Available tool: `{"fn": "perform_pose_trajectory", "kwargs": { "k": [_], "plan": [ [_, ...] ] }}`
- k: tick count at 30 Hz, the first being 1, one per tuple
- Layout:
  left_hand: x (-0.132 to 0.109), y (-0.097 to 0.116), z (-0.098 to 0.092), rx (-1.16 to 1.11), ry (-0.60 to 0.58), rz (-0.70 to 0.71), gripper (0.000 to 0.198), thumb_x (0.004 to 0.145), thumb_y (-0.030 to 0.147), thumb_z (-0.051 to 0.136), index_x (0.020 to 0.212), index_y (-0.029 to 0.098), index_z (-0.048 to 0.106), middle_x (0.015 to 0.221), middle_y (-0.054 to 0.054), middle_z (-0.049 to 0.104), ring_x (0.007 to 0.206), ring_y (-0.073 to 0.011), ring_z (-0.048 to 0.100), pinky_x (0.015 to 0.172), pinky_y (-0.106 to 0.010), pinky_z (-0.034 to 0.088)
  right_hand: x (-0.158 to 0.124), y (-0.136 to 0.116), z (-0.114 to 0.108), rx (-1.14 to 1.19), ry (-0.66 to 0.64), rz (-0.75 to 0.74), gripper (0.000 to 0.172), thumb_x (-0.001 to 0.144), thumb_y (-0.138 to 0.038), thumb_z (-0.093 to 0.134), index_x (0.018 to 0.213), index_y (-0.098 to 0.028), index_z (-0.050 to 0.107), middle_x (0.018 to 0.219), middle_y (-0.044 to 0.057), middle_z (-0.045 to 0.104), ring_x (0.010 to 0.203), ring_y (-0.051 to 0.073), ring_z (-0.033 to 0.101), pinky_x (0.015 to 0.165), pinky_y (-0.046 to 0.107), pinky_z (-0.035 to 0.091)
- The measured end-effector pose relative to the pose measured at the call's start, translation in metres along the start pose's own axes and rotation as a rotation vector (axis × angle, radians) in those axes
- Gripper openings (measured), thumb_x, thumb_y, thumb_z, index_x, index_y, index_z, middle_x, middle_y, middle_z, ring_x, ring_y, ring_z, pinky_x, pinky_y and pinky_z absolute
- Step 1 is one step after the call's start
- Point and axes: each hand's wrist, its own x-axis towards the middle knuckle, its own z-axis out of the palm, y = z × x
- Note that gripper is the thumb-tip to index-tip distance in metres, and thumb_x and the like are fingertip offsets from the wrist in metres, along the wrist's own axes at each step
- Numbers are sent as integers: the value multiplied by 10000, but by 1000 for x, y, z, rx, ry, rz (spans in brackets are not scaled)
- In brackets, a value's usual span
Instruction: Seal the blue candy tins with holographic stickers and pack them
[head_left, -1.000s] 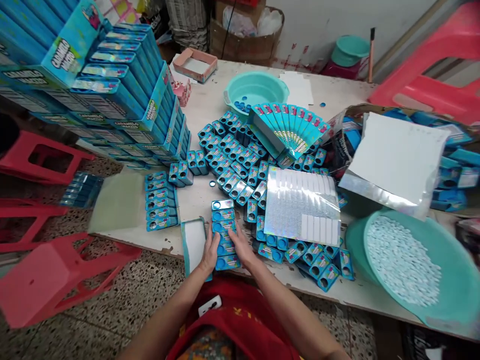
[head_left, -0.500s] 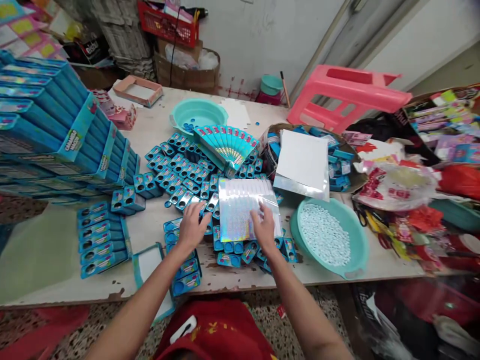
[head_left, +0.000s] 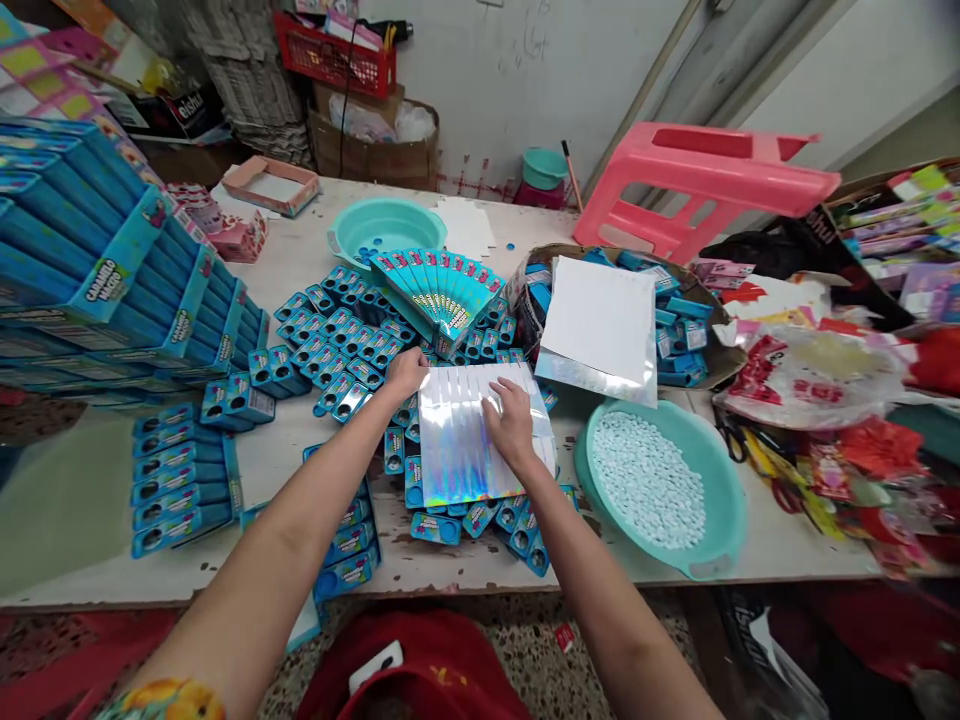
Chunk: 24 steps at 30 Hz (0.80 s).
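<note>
Head view: the right hand (head_left: 512, 425) lies flat and wide on a shiny sheet (head_left: 457, 445) atop blue boxes (head_left: 337, 340) on the bench (head_left: 289, 468); the left hand (head_left: 407, 372) touches its far-left corner, grip impossible to tell

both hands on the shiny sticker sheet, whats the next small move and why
Probably peel one strip off the holographic sheet with the right hand while the left hand pins it. The right hand lies flat on the strip rows, the left sits at the sheet's upper left corner, and the sheet rests on loose small blue boxes, so it could slide.
</note>
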Motion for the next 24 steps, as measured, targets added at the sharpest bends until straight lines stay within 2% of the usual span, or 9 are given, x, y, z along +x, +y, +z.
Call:
{"fn": "perform_pose_trajectory", "kwargs": {
  "k": [4,6,8,10,13,16,18,20,24],
  "plan": [
    [-26,-7,-11,-146,-54,31,111,671,205,606,770,156,591,686,-2,596,695,-151,576,664,-269,457,37,-32,26,-43,-154,-179,318,915,-255,396,1184,-212,561,1225,102,558,1174,237,440,1031,447,286],
    [-38,-12,-17,-257,-65,37,172,692,240,607,841,153,604,701,-3,610,698,-152,588,657,-265,467,52,-43,41,-133,-270,-226,277,934,-279,385,1091,-220,605,1111,85,621,1097,236,482,1027,451,245],
    [-49,-17,-22,-268,-51,58,181,719,237,594,879,160,630,748,-20,632,740,-167,599,692,-282,471,60,-47,54,-193,-388,-225,277,944,-314,380,932,-220,641,950,66,664,965,228,527,965,431,275],
    [-58,-21,-25,-89,-5,121,183,767,230,562,912,180,661,847,-46,650,831,-192,598,760,-311,460,63,-48,65,-208,-467,-202,309,946,-332,378,828,-210,636,876,62,672,878,219,538,867,382,311],
    [-73,-25,-24,279,63,250,240,855,238,476,994,213,670,987,-81,636,982,-234,552,852,-355,421,62,-47,75,-209,-496,-171,323,946,-335,380,787,-202,627,856,66,674,838,216,535,777,342,302],
    [-86,-25,-21,418,111,288,289,885,239,440,1099,224,633,1050,-99,622,1049,-254,513,898,-391,391,58,-49,79,-211,-501,-165,320,947,-331,383,786,-200,627,858,66,671,844,220,529,756,333,285],
    [-93,-24,-19,332,164,211,318,883,259,452,1161,207,599,1081,-107,619,1045,-250,519,897,-391,395,56,-50,80,-197,-488,-164,319,948,-331,382,790,-199,627,869,65,668,853,220,522,755,332,282],
    [-96,-23,-18,88,175,49,347,853,287,504,1172,176,587,1031,-101,636,945,-227,567,820,-354,438,55,-49,79,-165,-468,-162,320,950,-330,376,797,-203,626,869,57,662,852,214,513,758,330,285],
    [-96,-21,-17,-508,87,-254,251,774,294,574,942,124,649,702,-31,630,612,-136,574,568,-246,435,51,-48,76,-134,-394,-189,298,948,-323,384,859,-216,648,885,52,644,863,211,493,781,339,299]
  ]
}}
